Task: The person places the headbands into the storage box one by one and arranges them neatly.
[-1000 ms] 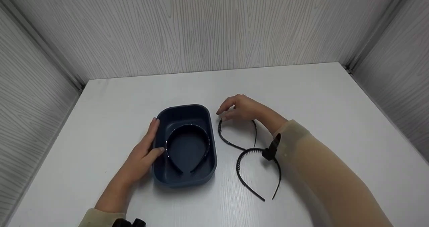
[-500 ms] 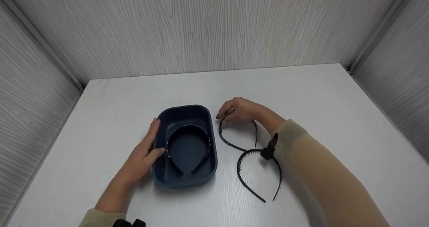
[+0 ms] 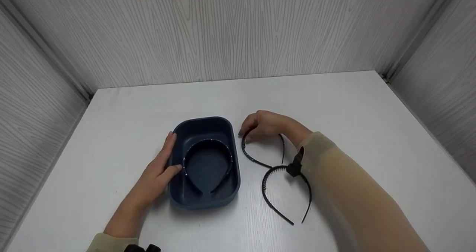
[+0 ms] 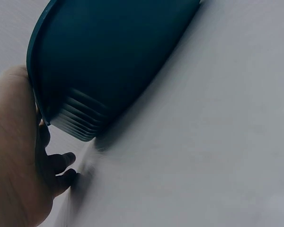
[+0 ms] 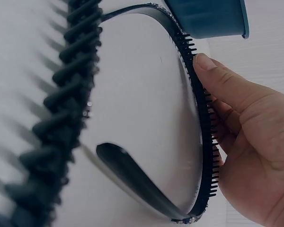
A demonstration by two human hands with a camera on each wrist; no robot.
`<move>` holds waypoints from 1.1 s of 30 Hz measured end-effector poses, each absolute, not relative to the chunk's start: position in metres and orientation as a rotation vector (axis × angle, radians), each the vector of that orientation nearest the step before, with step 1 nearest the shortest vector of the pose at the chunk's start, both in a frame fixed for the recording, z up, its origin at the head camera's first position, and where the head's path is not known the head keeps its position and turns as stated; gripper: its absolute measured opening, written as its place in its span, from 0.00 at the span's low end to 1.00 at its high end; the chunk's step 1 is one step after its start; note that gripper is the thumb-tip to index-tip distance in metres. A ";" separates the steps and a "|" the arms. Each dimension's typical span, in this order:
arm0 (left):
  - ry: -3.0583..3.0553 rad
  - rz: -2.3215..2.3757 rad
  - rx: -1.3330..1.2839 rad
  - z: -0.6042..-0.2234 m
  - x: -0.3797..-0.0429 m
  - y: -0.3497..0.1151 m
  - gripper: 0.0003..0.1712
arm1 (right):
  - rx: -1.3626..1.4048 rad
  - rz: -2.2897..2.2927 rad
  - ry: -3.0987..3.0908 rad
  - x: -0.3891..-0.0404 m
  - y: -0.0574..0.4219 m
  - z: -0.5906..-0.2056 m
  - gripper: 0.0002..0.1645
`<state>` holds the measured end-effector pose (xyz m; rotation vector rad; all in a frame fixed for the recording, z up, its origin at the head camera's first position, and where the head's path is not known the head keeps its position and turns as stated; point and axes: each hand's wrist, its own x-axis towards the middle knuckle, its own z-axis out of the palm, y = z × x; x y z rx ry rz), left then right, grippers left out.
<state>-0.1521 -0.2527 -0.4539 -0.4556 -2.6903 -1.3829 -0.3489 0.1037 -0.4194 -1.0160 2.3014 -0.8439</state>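
Note:
My left hand (image 3: pixel 154 177) holds the left side of a dark blue plastic bin (image 3: pixel 202 125), thumb hooked over the rim and fingers along the outer wall. Inside the bin lies a dark headband (image 3: pixel 223 144) with small shiny dots. To the bin's right, my right hand (image 3: pixel 266 124) pinches the curved top of a black toothed headband (image 5: pixel 206 118) between thumb and fingers. The right wrist view shows sparkly trim along that band's edge. Nearer to me, another black toothed headband (image 3: pixel 264 187) lies on the table, its top overlapping the end of the pinched one.
Everything stands on a white table (image 3: pixel 334 103). A grey wood-grain panel (image 3: pixel 238 32) rises behind it, with similar panels at left and right. My right sleeve and wrist strap (image 3: pixel 294 166) hang over the edge of the nearer headband.
My right hand has lowered slightly toward me, and its thumb and fingers have closed on the top of the farther headband. The left hand and the bin stay in place.

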 end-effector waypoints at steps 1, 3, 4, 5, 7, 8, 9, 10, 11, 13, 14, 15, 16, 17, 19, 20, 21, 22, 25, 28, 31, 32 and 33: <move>-2.694 -1.378 -0.451 -0.454 -0.152 -0.253 0.46 | -1.018 -0.842 2.301 -0.349 0.104 -0.420 0.13; -2.701 -1.374 -0.444 -0.454 -0.152 -0.253 0.47 | -1.021 -0.838 2.302 -0.350 0.104 -0.421 0.13; -2.703 -1.375 -0.442 -0.454 -0.153 -0.253 0.47 | -1.023 -0.838 2.302 -0.350 0.104 -0.422 0.13; -2.704 -1.375 -0.441 -0.455 -0.153 -0.253 0.47 | -1.027 -0.838 2.301 -0.350 0.104 -0.423 0.13; -2.707 -1.372 -0.438 -0.455 -0.153 -0.253 0.47 | -1.031 -0.841 2.299 -0.350 0.104 -0.423 0.12; -2.706 -1.374 -0.438 -0.455 -0.153 -0.253 0.47 | -1.033 -0.840 2.301 -0.350 0.104 -0.424 0.12; -2.705 -1.372 -0.439 -0.455 -0.153 -0.253 0.46 | -1.035 -0.841 2.301 -0.350 0.104 -0.424 0.12; -2.705 -1.372 -0.440 -0.455 -0.153 -0.253 0.46 | -1.038 -0.840 2.302 -0.350 0.103 -0.424 0.12; -2.705 -1.373 -0.441 -0.455 -0.153 -0.253 0.46 | -1.042 -0.840 2.302 -0.351 0.103 -0.425 0.12; -2.703 -1.377 -0.445 -0.454 -0.153 -0.253 0.46 | -1.052 -0.829 2.311 -0.351 0.103 -0.425 0.12; -2.700 -1.383 -0.448 -0.454 -0.153 -0.253 0.46 | -1.057 -0.825 2.317 -0.351 0.103 -0.426 0.12; -2.698 -1.386 -0.452 -0.454 -0.153 -0.253 0.46 | -1.061 -0.824 2.320 -0.351 0.103 -0.426 0.12; -2.696 -1.391 -0.454 -0.454 -0.153 -0.253 0.46 | -1.066 -0.823 2.323 -0.351 0.103 -0.427 0.12; -2.693 -1.394 -0.459 -0.454 -0.153 -0.253 0.46 | -1.066 -0.825 2.326 -0.350 0.103 -0.427 0.12; -2.689 -1.396 -0.466 -0.454 -0.153 -0.253 0.46 | -1.071 -0.834 2.330 -0.350 0.103 -0.429 0.11; -2.689 -1.396 -0.467 -0.455 -0.153 -0.253 0.46 | -1.073 -0.844 2.329 -0.350 0.103 -0.429 0.11; -2.690 -1.394 -0.467 -0.455 -0.153 -0.253 0.46 | -1.079 -0.853 2.326 -0.349 0.103 -0.429 0.11; -2.691 -1.392 -0.467 -0.454 -0.153 -0.253 0.46 | -1.082 -0.863 2.324 -0.349 0.103 -0.430 0.11; -2.694 -1.384 -0.465 -0.454 -0.153 -0.253 0.46 | -1.092 -0.885 2.317 -0.347 0.103 -0.429 0.11; -2.699 -1.378 -0.458 -0.454 -0.153 -0.253 0.46 | -1.098 -0.895 2.313 -0.346 0.103 -0.428 0.11; -2.703 -1.372 -0.452 -0.454 -0.152 -0.252 0.46 | -1.095 -0.890 2.319 -0.344 0.104 -0.426 0.10; -2.704 -1.370 -0.450 -0.454 -0.152 -0.252 0.46 | -1.090 -0.888 2.322 -0.344 0.104 -0.425 0.10; -2.704 -1.369 -0.450 -0.454 -0.152 -0.252 0.46 | -1.086 -0.885 2.324 -0.344 0.104 -0.425 0.10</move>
